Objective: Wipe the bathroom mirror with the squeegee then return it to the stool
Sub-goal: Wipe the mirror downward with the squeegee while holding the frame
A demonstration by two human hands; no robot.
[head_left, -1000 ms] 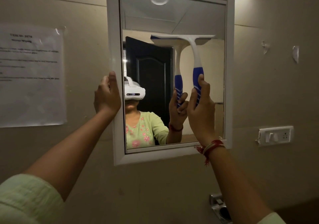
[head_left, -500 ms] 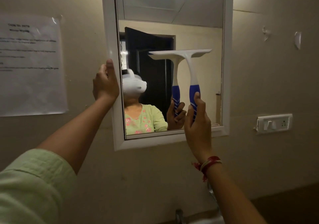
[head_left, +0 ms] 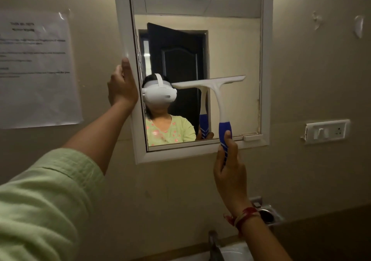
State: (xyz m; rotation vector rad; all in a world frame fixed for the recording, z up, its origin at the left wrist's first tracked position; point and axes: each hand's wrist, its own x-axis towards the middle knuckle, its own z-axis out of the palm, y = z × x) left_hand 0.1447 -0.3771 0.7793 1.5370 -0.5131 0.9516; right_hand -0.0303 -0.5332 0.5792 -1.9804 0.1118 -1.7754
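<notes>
A white-framed mirror hangs on the beige wall. The squeegee has a white blade and neck and a blue handle; its blade lies against the glass a little below the mirror's middle, tilted slightly up to the right. My right hand is shut on the blue handle, just below the mirror's bottom frame. My left hand grips the left edge of the mirror frame, thumb pointing up. The stool is out of view.
A printed paper sheet is taped to the wall at left. A white switch and socket plate sits right of the mirror. Below are a metal soap holder, a tap and part of a white basin.
My right hand has drawn the squeegee down the glass, from near the mirror's top to below its middle. My left hand has stayed on the frame's left edge.
</notes>
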